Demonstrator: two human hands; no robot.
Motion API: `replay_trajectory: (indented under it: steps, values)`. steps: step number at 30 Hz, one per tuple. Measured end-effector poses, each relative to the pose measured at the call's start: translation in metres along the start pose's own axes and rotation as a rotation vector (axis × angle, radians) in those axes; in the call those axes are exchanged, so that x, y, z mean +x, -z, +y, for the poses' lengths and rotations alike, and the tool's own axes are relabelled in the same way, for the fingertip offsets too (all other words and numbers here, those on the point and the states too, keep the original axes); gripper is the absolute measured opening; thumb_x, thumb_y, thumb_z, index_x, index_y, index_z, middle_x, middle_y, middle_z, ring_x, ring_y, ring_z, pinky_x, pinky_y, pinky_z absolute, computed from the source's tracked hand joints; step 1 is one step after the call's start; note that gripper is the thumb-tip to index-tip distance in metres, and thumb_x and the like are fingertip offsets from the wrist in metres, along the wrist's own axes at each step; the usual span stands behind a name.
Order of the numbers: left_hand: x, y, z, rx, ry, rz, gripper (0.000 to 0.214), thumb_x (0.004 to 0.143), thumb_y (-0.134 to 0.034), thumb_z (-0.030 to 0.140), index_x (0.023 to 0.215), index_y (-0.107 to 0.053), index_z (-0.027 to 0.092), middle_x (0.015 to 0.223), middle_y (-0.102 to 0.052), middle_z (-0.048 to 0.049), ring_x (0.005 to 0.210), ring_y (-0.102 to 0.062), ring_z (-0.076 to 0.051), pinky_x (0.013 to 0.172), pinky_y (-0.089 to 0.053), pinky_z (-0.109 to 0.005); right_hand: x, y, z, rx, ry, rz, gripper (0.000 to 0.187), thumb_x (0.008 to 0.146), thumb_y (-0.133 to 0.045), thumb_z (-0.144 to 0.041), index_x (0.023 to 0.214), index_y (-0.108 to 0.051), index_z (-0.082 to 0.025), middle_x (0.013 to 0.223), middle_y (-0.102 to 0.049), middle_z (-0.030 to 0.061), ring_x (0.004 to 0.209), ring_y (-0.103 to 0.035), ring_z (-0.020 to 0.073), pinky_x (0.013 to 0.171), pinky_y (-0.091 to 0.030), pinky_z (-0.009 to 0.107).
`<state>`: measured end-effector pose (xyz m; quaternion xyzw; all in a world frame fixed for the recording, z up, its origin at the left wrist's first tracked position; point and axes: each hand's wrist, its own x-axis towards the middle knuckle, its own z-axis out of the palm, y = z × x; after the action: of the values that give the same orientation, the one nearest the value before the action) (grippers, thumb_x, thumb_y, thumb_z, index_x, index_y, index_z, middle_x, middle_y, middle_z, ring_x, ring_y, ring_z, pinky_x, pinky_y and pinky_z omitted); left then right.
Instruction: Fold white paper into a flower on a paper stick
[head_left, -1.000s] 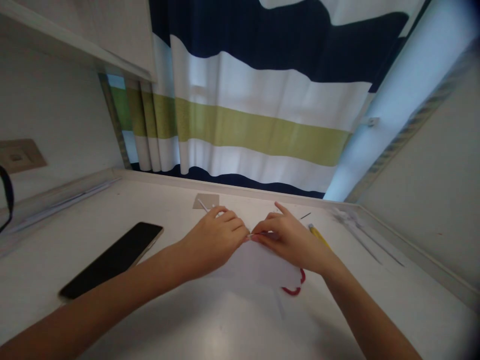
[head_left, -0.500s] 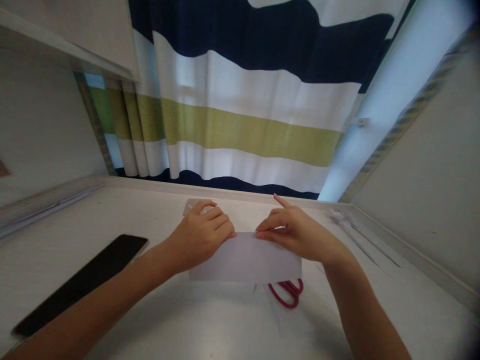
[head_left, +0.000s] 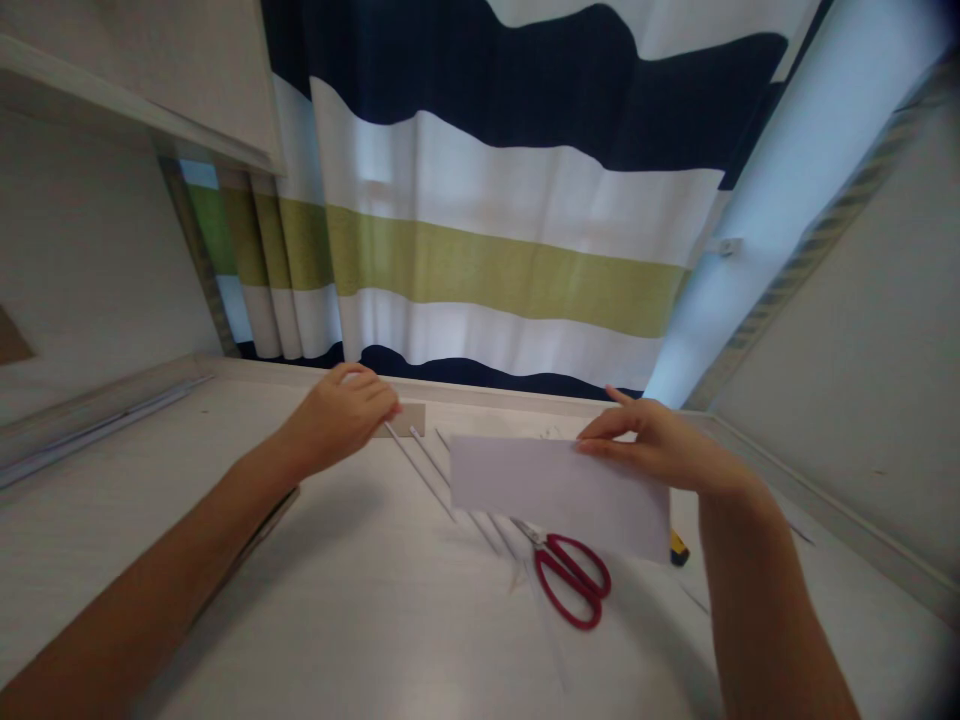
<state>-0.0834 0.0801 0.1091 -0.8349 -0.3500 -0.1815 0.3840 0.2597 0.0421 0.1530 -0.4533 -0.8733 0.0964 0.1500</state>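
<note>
In the head view my left hand [head_left: 349,415] is closed, its fingertips pinched at the upper end of a thin white stick [head_left: 421,474]. More thin sticks [head_left: 431,456] lie beside it, partly covered by a white rectangular sheet of paper [head_left: 551,490]. My right hand [head_left: 649,442] pinches that sheet by its top edge between thumb and fingers, little finger raised. Below the sheet lie red-handled scissors [head_left: 574,580], their blades partly under the paper. A small grey-beige card [head_left: 411,418] is just beyond my left fingertips.
A yellow and black tool end [head_left: 679,548] peeks out by the paper's right corner. My left forearm mostly hides a phone [head_left: 281,515]. Long thin strips [head_left: 105,430] lie along the left wall. A striped curtain [head_left: 495,260] hangs behind the white tabletop [head_left: 420,640].
My left hand has let go of the paper and moved left to the stick. My right hand has carried the paper right, uncovering several sticks and more of the scissors.
</note>
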Motion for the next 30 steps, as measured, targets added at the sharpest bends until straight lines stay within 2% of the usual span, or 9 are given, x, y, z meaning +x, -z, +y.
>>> replay_trajectory:
  steps: [4,7,9,12,15,20,22,25,30]
  values:
    - [-0.007,0.013,-0.020,0.043,0.133,-0.016,0.033,0.086,-0.036,0.035,0.065,-0.053,0.016,0.065,-0.058,-0.0020,0.068,-0.052,-0.016,0.072,-0.037,-0.033,-0.001,0.009,0.010,-0.035,-0.079,-0.062,0.027,0.078,-0.047,-0.041,0.072,-0.065,-0.022,0.077,-0.068,-0.0013,0.075,-0.061,0.0184,0.104,-0.007,0.049]
    - [0.009,0.031,0.003,-0.084,0.184,-0.016,0.047,0.078,-0.040,0.055,0.054,-0.050,0.016,0.054,-0.054,-0.0006,0.060,-0.051,-0.015,0.070,-0.038,-0.031,0.016,0.004,-0.011,-0.036,0.027,-0.116,0.024,0.078,-0.047,-0.037,0.077,-0.065,-0.021,0.081,-0.067,-0.0010,0.075,-0.061,0.0168,0.104,-0.008,0.048]
    - [0.023,0.041,0.029,-0.281,0.185,-0.027,0.037,0.079,-0.042,0.050,0.071,-0.057,0.017,0.071,-0.061,-0.0015,0.072,-0.055,-0.016,0.070,-0.039,-0.030,0.027,-0.002,-0.032,-0.024,0.048,-0.063,0.022,0.078,-0.048,-0.037,0.083,-0.064,-0.022,0.077,-0.067,-0.0010,0.071,-0.060,0.0153,0.104,-0.009,0.047]
    - [0.037,0.049,0.061,-0.412,0.187,-0.117,0.028,0.082,-0.046,0.038,0.101,-0.052,0.018,0.097,-0.061,-0.0041,0.090,-0.053,-0.019,0.078,-0.039,-0.032,0.034,-0.011,-0.052,-0.001,0.094,0.006,0.020,0.079,-0.047,-0.035,0.087,-0.062,-0.025,0.077,-0.067,-0.0022,0.067,-0.060,0.0129,0.104,-0.007,0.045]
    - [0.039,0.048,0.073,-0.487,0.209,-0.240,0.021,0.087,-0.036,0.027,0.089,-0.055,0.019,0.085,-0.063,-0.0011,0.080,-0.056,-0.018,0.071,-0.041,-0.031,0.035,-0.018,-0.051,-0.002,0.104,0.040,0.017,0.080,-0.046,-0.032,0.082,-0.061,-0.026,0.076,-0.067,-0.0030,0.068,-0.060,0.0129,0.103,-0.009,0.046]
    - [0.034,0.041,0.078,-0.497,0.216,-0.272,0.022,0.088,-0.031,0.022,0.089,-0.053,0.018,0.083,-0.062,-0.0019,0.077,-0.058,-0.019,0.066,-0.042,-0.031,0.044,-0.036,-0.050,-0.073,0.121,0.148,0.014,0.077,-0.049,-0.024,0.087,-0.059,-0.025,0.082,-0.066,-0.0021,0.082,-0.059,0.0167,0.100,-0.013,0.051]
    - [0.033,0.040,0.081,-0.490,0.213,-0.284,0.023,0.087,-0.031,0.021,0.089,-0.053,0.017,0.082,-0.062,-0.0028,0.076,-0.058,-0.019,0.066,-0.043,-0.032,0.047,-0.042,-0.057,-0.072,0.175,0.163,0.014,0.078,-0.048,-0.022,0.085,-0.059,-0.024,0.084,-0.066,-0.0019,0.080,-0.058,0.0155,0.098,-0.021,0.046]
    - [0.032,0.042,0.083,-0.487,0.226,-0.289,0.024,0.087,-0.029,0.022,0.086,-0.052,0.017,0.080,-0.062,-0.0031,0.074,-0.058,-0.020,0.063,-0.043,-0.032,0.049,-0.046,-0.067,-0.060,0.150,0.160,0.013,0.078,-0.047,-0.022,0.080,-0.060,-0.022,0.076,-0.065,0.0000,0.074,-0.058,0.0157,0.078,-0.039,0.034]
    - [0.032,0.049,0.079,-0.483,0.238,-0.294,0.024,0.087,-0.029,0.022,0.085,-0.053,0.018,0.080,-0.061,-0.0025,0.073,-0.057,-0.019,0.062,-0.042,-0.031,0.046,-0.044,-0.072,-0.032,0.106,0.115,0.016,0.076,-0.046,-0.022,0.077,-0.062,-0.021,0.075,-0.065,0.0014,0.071,-0.057,0.0154,0.064,-0.040,0.026]
